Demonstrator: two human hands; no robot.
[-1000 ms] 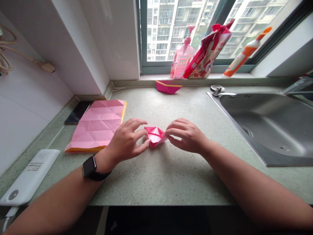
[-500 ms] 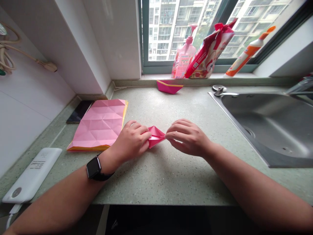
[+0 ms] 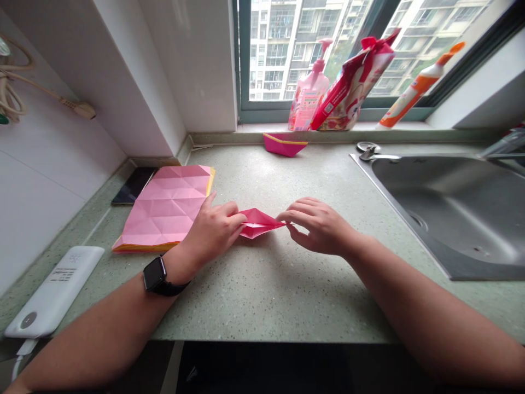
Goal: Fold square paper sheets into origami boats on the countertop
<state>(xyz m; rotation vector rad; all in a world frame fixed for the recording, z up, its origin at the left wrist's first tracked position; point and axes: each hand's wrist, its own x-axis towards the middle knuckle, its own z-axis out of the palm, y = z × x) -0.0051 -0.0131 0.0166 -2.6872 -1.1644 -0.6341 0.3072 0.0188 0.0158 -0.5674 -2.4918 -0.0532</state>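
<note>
One left hand [image 3: 216, 229] and one right hand [image 3: 318, 227] are pinching opposite ends of one folded paper [image 3: 257, 218]; one boat [image 3: 284, 147] and one paper stack [image 3: 164, 205] are resting nearby.

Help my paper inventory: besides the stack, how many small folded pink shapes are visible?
2: one pink shape between the left hand and right hand; one boat-like shape below the window.

Folded pink ppr [image 3: 255, 223] btwn fingers [image 3: 300, 218]

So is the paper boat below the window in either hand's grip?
No: the paper boat sits untouched at the back, while the left hand and right hand hold another pink folded paper.
</note>
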